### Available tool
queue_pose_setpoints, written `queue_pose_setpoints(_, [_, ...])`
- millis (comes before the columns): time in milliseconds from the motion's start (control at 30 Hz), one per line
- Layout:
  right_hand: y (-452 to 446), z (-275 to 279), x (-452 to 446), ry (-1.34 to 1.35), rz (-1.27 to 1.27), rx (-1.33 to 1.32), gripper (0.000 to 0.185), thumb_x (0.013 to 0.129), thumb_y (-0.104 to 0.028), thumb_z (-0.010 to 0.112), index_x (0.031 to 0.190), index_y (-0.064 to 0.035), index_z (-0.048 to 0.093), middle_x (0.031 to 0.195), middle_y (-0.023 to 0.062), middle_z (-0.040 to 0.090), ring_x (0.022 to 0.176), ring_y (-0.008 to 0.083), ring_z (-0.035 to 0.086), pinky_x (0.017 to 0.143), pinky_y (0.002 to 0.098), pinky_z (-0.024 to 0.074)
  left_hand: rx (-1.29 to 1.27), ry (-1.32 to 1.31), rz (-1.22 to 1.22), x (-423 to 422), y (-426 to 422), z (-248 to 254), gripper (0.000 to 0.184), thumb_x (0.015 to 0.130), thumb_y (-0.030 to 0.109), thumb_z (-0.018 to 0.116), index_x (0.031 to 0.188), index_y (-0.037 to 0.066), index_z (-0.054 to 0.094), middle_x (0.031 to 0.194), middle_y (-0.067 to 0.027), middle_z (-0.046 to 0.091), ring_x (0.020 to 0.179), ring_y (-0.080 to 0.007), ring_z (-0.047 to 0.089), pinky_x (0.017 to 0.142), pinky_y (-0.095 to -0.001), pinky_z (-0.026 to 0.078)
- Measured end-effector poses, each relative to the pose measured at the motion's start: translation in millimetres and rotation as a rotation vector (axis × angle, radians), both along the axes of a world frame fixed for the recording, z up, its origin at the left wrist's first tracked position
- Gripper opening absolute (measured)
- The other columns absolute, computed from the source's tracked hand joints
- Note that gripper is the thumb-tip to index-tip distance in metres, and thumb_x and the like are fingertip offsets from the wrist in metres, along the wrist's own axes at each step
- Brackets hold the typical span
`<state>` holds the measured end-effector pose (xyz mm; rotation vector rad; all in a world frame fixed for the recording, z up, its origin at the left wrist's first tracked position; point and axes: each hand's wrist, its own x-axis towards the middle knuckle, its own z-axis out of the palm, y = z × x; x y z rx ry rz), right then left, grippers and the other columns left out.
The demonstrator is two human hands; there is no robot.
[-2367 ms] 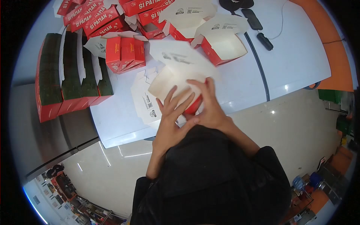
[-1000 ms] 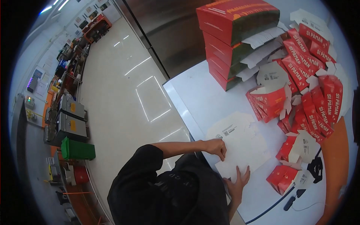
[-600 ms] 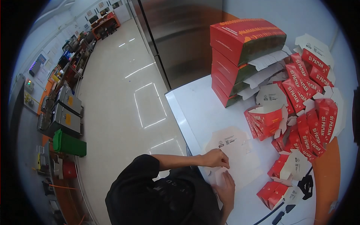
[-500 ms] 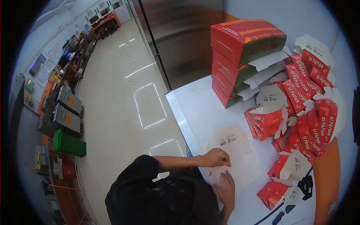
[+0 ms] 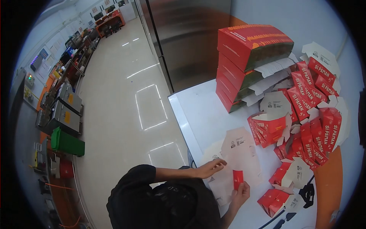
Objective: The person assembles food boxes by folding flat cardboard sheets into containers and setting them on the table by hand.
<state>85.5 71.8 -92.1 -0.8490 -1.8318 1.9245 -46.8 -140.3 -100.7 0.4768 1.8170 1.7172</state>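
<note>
Flat box blanks lie overlapping at the table's near edge, pale inner faces up. The front blank (image 5: 240, 152) has small dark print on its far panel. A second blank (image 5: 211, 152) shows partly under it on the left. My right hand (image 5: 241, 194) pinches a folded-up flap (image 5: 238, 179) of the front blank, its red outer face showing. My left hand (image 5: 211, 168) hovers at the blank's left side, fingers stretched out and holding nothing. Whether its fingertips touch the card I cannot tell.
A tall stack of flat red cartons (image 5: 244, 57) stands at the table's far end. Several folded red boxes (image 5: 301, 95) are heaped along the wall, with two more (image 5: 274, 202) near my right hand. Black cables (image 5: 308, 194) lie at the right edge. A steel cabinet (image 5: 187, 42) stands beyond.
My left hand has lifted off the card and moved left, its fingers opening. My right hand has gone from lying flat to pinching a raised red flap. The front blank has shifted right.
</note>
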Motion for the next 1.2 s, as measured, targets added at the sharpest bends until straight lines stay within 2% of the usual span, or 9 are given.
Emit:
queue_pose_setpoints(100, [-13, 12, 2, 0.014, 0.177, -0.001, 0.022, 0.103, -0.005, 0.062, 0.122, 0.0048, 0.065, 0.105, 0.0097, 0.070, 0.095, 0.0157, 0.065, 0.088, 0.0310, 0.0527, 0.254, 0.103, 0.144, -2, 25, 4, 0.036, 0.110, 0.022, 0.053, 0.140, 0.004, 0.050, 0.144, -0.0193, 0.048, 0.143, -0.0330, 0.047, 0.118, -0.0446, 0.039])
queue_pose_setpoints(200, [-23, 14, 5, 0.006, 0.261, 0.007, 0.023, 0.103, -0.001, 0.059, 0.125, 0.0055, 0.064, 0.112, 0.0111, 0.070, 0.102, 0.0178, 0.066, 0.093, 0.0326, 0.0526, 0.140, 0.382, 0.061, -12, 42, -5, 0.036, 0.110, 0.023, 0.052, 0.143, 0.006, 0.050, 0.157, -0.0194, 0.037, 0.150, -0.0367, 0.040, 0.121, -0.0453, 0.036])
queue_pose_setpoints(400, [-23, 5, 10, 0.021, 0.206, -0.009, 0.030, 0.102, -0.001, 0.061, 0.131, 0.0066, 0.061, 0.116, 0.0137, 0.071, 0.107, 0.0202, 0.066, 0.097, 0.0347, 0.0527, 0.047, 0.391, -0.087, -12, 51, 36, 0.034, 0.109, 0.019, 0.052, 0.142, 0.011, 0.056, 0.174, -0.0166, 0.014, 0.147, -0.0375, 0.044, 0.116, -0.0435, 0.042])
queue_pose_setpoints(500, [-26, 18, 7, 0.009, 0.068, 0.010, 0.031, 0.101, -0.006, 0.066, 0.129, 0.0069, 0.061, 0.115, 0.0155, 0.070, 0.105, 0.0217, 0.068, 0.094, 0.0344, 0.0541, -0.046, 0.273, -0.219, -16, 43, 46, 0.032, 0.110, 0.023, 0.051, 0.139, 0.013, 0.058, 0.174, -0.0157, 0.016, 0.136, -0.0383, 0.056, 0.109, -0.0433, 0.049])
queue_pose_setpoints(600, [-20, 15, 7, 0.014, -0.050, -0.088, 0.032, 0.099, -0.007, 0.071, 0.126, 0.0070, 0.061, 0.114, 0.0173, 0.070, 0.101, 0.0226, 0.069, 0.090, 0.0336, 0.0558, -0.099, 0.627, -0.386, -15, 39, 38, 0.029, 0.109, 0.026, 0.052, 0.133, 0.012, 0.061, 0.173, -0.0153, 0.019, 0.120, -0.0370, 0.067, 0.100, -0.0435, 0.055])
queue_pose_setpoints(700, [-16, 11, 7, 0.026, -0.008, -0.005, 0.031, 0.097, -0.006, 0.073, 0.124, 0.0068, 0.062, 0.111, 0.0180, 0.071, 0.098, 0.0222, 0.069, 0.088, 0.0323, 0.0566, -0.376, 0.637, -0.534, -9, 39, 56, 0.026, 0.109, 0.027, 0.054, 0.126, 0.010, 0.063, 0.168, -0.0147, 0.033, 0.114, -0.0350, 0.069, 0.095, -0.0415, 0.058])
queue_pose_setpoints(933, [-26, 34, 6, -0.092, 0.066, 0.129, 0.030, 0.095, 0.001, 0.070, 0.124, 0.0048, 0.062, 0.094, 0.0104, 0.067, 0.084, 0.0162, 0.066, 0.076, 0.0282, 0.0545, -0.015, 0.367, -0.034, 7, 49, 19, 0.025, 0.107, 0.029, 0.055, 0.124, 0.013, 0.065, 0.162, -0.0118, 0.046, 0.096, -0.0343, 0.074, 0.085, -0.0408, 0.061])
queue_pose_setpoints(1100, [-26, 35, 9, -0.058, 0.028, 0.146, 0.037, 0.091, 0.005, 0.073, 0.127, 0.0026, 0.063, 0.086, 0.0064, 0.064, 0.078, 0.0144, 0.065, 0.072, 0.0262, 0.0519, -0.259, 0.805, -0.356, 8, 39, 30, 0.029, 0.107, 0.030, 0.055, 0.129, 0.015, 0.067, 0.162, -0.0149, 0.045, 0.094, -0.0347, 0.074, 0.078, -0.0424, 0.061])
queue_pose_setpoints(1200, [-21, 40, 12, -0.083, 0.058, 0.185, 0.041, 0.089, 0.006, 0.074, 0.128, 0.0018, 0.062, 0.086, 0.0073, 0.066, 0.079, 0.0146, 0.065, 0.073, 0.0266, 0.0519, -0.095, 0.821, -0.423, -4, 35, 29, 0.034, 0.108, 0.031, 0.052, 0.137, 0.017, 0.064, 0.164, -0.0164, 0.041, 0.092, -0.0354, 0.073, 0.073, -0.0436, 0.061])
